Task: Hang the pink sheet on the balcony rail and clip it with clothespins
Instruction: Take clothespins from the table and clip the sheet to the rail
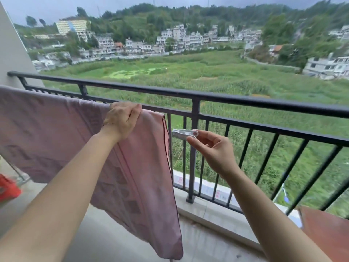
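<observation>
The pink sheet (56,133) hangs over a line or bar just inside the black balcony rail (245,100), draping down toward the floor with its dark-trimmed right edge free. My left hand (121,120) grips the sheet's top edge near its right corner. To the right of that edge, my right hand (211,148) pinches a white clothespin (184,134) by its tail end, jaws pointing left toward the sheet and a short gap away from it.
Vertical black balusters (243,159) run below the rail above a concrete ledge (207,210). A red object (7,188) sits at the far left floor. A reddish-brown surface (326,229) fills the lower right corner. A pale wall (11,48) stands at the left.
</observation>
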The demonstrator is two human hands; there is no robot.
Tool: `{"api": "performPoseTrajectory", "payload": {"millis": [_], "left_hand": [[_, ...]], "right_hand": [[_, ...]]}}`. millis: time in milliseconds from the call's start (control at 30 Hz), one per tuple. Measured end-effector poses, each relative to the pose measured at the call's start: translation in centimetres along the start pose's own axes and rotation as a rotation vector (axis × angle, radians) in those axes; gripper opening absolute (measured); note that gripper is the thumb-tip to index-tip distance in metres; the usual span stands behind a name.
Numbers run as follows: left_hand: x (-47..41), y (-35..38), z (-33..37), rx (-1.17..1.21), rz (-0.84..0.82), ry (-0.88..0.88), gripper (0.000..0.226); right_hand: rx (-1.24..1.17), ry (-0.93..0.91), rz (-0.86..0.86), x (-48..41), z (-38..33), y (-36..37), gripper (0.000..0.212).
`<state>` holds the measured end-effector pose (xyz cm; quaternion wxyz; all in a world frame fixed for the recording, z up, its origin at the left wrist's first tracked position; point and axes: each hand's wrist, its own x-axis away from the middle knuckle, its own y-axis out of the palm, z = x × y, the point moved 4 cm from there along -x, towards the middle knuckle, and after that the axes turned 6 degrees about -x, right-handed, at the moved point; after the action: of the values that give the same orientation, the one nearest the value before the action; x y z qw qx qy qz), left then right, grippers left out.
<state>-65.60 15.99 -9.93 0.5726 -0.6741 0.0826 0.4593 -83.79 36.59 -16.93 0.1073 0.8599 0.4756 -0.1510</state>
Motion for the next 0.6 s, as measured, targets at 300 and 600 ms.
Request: {"api": "performPoseTrajectory", "payload": {"millis": [300, 600], "left_hand": [[-1.4, -0.4, -1.7, 0.174, -0.238, -0.199, 0.054], [-5.0, -0.2, 5.3, -0.156, -0.975, 0.139, 0.059]], "right_hand": [[-0.029, -0.02, -0.013, 0.4, 0.6, -0.1, 0.039], [-0.023, -0.019, 0.025, 1.0, 0.7, -2.3, 0.033]]}}
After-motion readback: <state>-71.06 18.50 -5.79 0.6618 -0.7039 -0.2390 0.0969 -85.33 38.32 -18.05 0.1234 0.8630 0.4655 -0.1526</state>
